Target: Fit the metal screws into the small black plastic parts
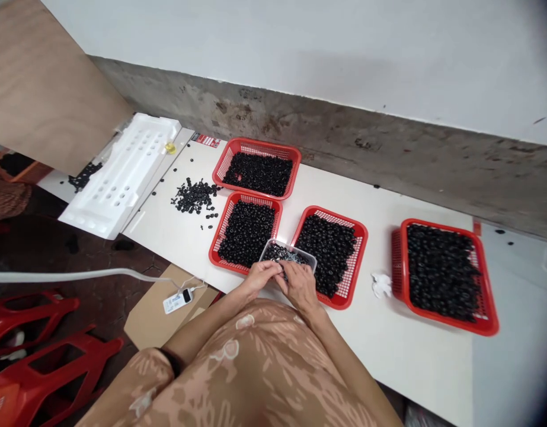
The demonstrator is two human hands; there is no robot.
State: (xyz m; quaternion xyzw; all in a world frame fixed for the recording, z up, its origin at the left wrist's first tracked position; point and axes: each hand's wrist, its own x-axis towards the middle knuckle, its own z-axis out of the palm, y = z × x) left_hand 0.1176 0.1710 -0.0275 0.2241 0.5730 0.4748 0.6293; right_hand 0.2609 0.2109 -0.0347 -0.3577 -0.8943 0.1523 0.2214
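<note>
My left hand and my right hand meet at the near edge of a small clear plastic tub holding small dark and shiny parts. Both hands have their fingers curled together in a pinch over the tub's near rim; what they hold is too small to make out. The tub rests between two red baskets filled with small black rings. A loose pile of black rings lies on the white table to the left.
Two more red baskets of black rings stand at the back and far right. A crumpled white scrap lies by the right basket. A white foam tray, cardboard and red stools are at left.
</note>
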